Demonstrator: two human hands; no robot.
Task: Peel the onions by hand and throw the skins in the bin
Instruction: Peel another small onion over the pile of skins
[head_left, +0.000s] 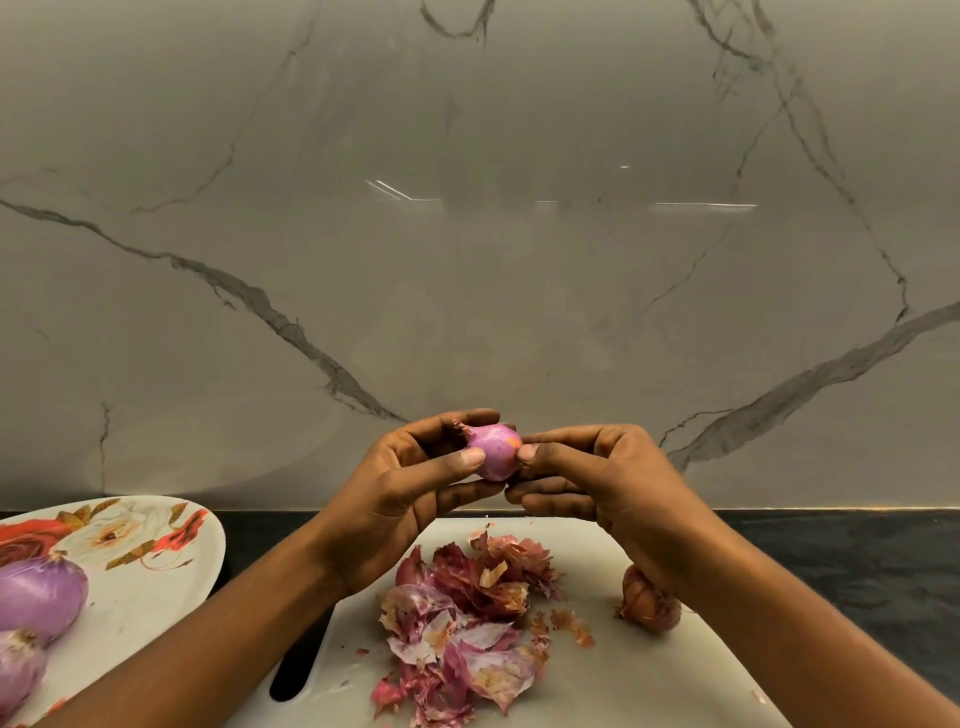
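A small, mostly peeled purple onion (496, 449) is held up above the white cutting board (613, 670). My left hand (410, 499) grips it from the left, thumb across its front. My right hand (602, 478) pinches its right end with thumb and fingertips. Below, a heap of reddish-purple onion skins (467, 623) lies on the board. An unpeeled brown onion (647, 603) sits on the board under my right wrist, partly hidden. Two peeled purple onions, one large (39, 597) and one at the frame's edge (18, 667), rest on a flowered plate (145, 566) at the left. No bin is in view.
The board has a dark handle slot (296, 665) at its left edge and lies on a dark countertop (841, 561). A veined marble wall (467, 234) rises straight behind the counter.
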